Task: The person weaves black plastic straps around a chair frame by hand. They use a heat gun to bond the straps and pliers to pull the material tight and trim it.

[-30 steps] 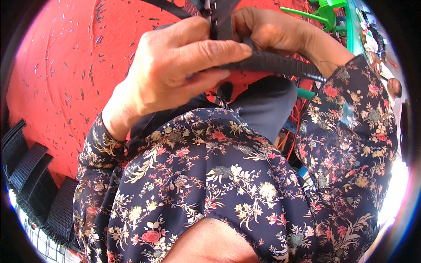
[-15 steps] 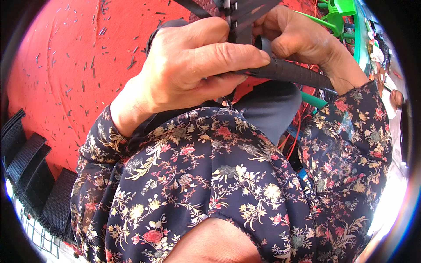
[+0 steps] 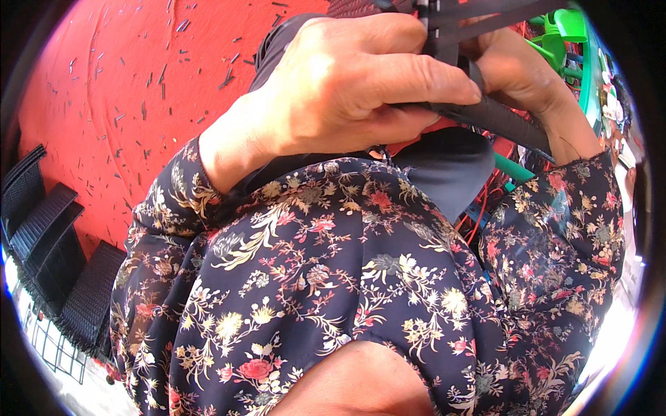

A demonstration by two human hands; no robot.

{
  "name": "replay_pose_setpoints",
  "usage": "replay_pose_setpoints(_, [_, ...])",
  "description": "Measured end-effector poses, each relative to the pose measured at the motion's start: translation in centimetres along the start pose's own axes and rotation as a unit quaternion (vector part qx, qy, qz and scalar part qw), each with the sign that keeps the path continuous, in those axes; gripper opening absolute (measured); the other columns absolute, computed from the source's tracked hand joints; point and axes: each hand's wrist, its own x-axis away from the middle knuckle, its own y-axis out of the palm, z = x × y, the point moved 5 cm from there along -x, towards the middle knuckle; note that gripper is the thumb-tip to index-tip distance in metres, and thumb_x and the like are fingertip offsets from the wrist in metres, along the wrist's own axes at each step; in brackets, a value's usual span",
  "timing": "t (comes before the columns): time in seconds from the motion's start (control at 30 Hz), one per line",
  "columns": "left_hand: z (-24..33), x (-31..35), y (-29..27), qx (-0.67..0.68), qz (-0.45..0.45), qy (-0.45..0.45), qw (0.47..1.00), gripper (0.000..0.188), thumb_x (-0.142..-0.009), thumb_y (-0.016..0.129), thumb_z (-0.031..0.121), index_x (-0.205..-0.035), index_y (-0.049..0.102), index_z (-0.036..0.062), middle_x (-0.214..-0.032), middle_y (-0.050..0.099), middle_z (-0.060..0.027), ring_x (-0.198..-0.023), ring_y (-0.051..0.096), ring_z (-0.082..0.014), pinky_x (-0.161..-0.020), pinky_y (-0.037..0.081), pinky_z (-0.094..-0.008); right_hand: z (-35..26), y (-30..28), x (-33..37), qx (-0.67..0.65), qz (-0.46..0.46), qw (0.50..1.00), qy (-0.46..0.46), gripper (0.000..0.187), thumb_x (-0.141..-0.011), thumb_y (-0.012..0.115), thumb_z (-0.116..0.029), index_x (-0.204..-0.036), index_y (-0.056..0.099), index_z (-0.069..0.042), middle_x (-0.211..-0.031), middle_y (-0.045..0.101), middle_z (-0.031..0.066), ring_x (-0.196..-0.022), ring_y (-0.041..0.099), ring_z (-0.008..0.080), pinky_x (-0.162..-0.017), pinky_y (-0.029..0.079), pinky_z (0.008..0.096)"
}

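Left hand (image 3: 347,83): in from the lower left, knuckles up, one long digit stretched out right, another tucked beneath; closed in a pinch, by the look of it, on the near end of the black wrapped bar (image 3: 499,123).
Right hand (image 3: 520,69): across at the far side, just above the bar, fingers bent and partly hidden behind black strips (image 3: 510,21); gripping or loose, cannot tell.
Wrapped bar: out from between the left fingers, slanting down and right, below the right fingers, off toward the right wrist.
Strips: sweeping over the top, blurred, in front of the right hand.
Woven panel (image 3: 361,8): dark reddish, up at the top edge, beyond the left knuckles.
Red floor covering (image 3: 52,111): strewn with short black scraps (image 3: 163,73).
Lower left: black woven pieces (image 3: 90,284) in a row, near a wire rack (image 3: 59,353).
Upper right: bright green object (image 3: 570,24), beyond the right hand.
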Motion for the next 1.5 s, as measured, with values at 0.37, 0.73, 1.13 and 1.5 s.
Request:
replay_pose_setpoints(0.37, [0.8,1.0,-1.0,0.011,-0.049,0.017,0.999,0.047,-0.060,0.079,-0.004,-0.106,0.071,0.0063,-0.068,0.050,-0.0050,-0.055,0.051,-0.0182,-0.047,0.040,-0.0298,-1.2,1.7,2.0,-0.057,0.062,0.996,0.006,0.042,-0.073,0.060,-0.006,-0.114,0.058,0.004,-0.106,0.064,0.0090,-0.100,0.061,0.0152,-0.087,0.047,0.0265])
replay_pose_setpoints(0.73, [-1.0,-0.1,0.1,0.037,-0.057,-0.055,0.996,0.040,-0.066,0.077,0.003,-0.105,0.070,0.0083,-0.078,0.059,-0.0065,-0.068,0.062,-0.0230,-0.059,0.050,-0.0316,-5.1,7.8,5.7,0.530,0.354,0.735,-0.232,0.043,-0.064,0.083,-0.005,-0.103,0.065,-0.003,-0.102,0.062,0.0129,-0.091,0.062,0.0246,-0.079,0.051,0.0322])
replay_pose_setpoints(1.13, [-2.5,0.5,0.5,0.056,-0.056,-0.101,0.992,0.037,-0.069,0.074,0.005,-0.105,0.070,0.0104,-0.082,0.062,-0.0072,-0.074,0.064,-0.0253,-0.065,0.052,-0.0326,-3.6,8.6,4.2,0.565,0.433,0.578,-0.400,0.018,-0.064,0.073,-0.005,-0.077,0.061,-0.003,-0.088,0.062,0.0065,-0.079,0.061,0.0248,-0.073,0.045,0.0354])
replay_pose_setpoints(1.5, [-2.1,0.5,0.5,0.040,-0.043,-0.069,0.996,0.038,-0.069,0.071,-0.004,-0.105,0.071,0.0053,-0.078,0.061,-0.0040,-0.066,0.059,-0.0135,-0.058,0.046,-0.0245,-0.6,12.4,5.2,0.498,0.444,0.631,-0.397,0.021,-0.061,0.075,-0.001,-0.077,0.061,-0.002,-0.086,0.060,0.0080,-0.080,0.062,0.0274,-0.069,0.051,0.0342])
